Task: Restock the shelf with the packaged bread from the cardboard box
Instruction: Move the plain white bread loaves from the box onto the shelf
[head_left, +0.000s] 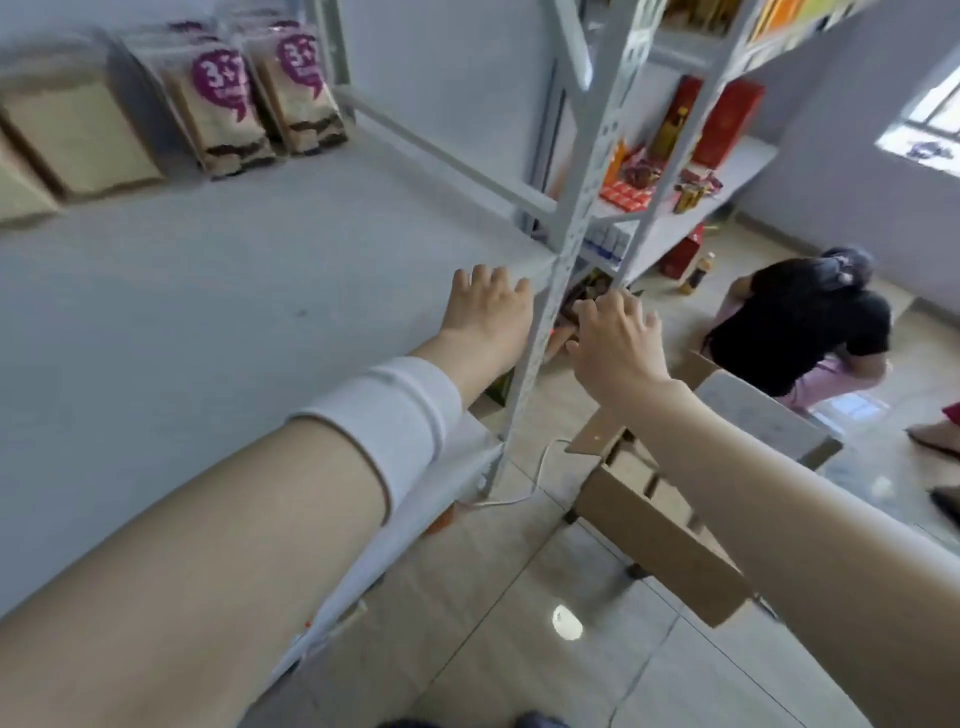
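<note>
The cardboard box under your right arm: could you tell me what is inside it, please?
Inside the cardboard box a few tan packs show, too blurred to confirm as bread. The right forearm crosses the opening and hides the rest.

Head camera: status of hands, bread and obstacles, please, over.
Both open, empty: left hand, right hand. Bread packs at back of shelf; cardboard box below right forearm. Upright post between hands.
</note>
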